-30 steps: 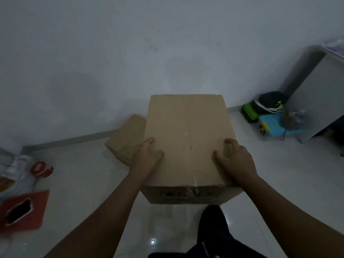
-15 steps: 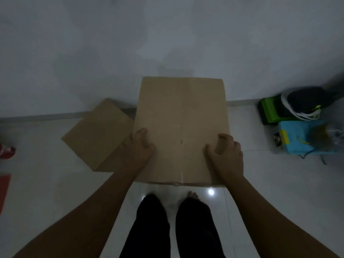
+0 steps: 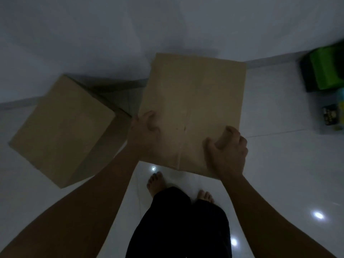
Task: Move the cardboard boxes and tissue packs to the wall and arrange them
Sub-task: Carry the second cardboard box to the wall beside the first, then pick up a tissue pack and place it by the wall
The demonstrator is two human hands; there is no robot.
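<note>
A large cardboard box (image 3: 193,101) stands in front of me with its far end close to the white wall (image 3: 167,25). My left hand (image 3: 144,132) grips its near left edge, thumb on top. My right hand (image 3: 226,151) grips its near right corner, fingers curled over the top. A second, smaller cardboard box (image 3: 61,127) sits on the floor to the left, turned at an angle, with one corner near the wall. No tissue packs are in view.
My bare feet (image 3: 155,183) and dark trousers are just behind the large box on the glossy white tiled floor (image 3: 279,174). A green container (image 3: 323,71) and a blurred dark item (image 3: 331,116) sit at the right edge.
The view has tilted further down and come closer to the wall. The large box sits lower and nearer the wall. Both hands keep their hold on it.
</note>
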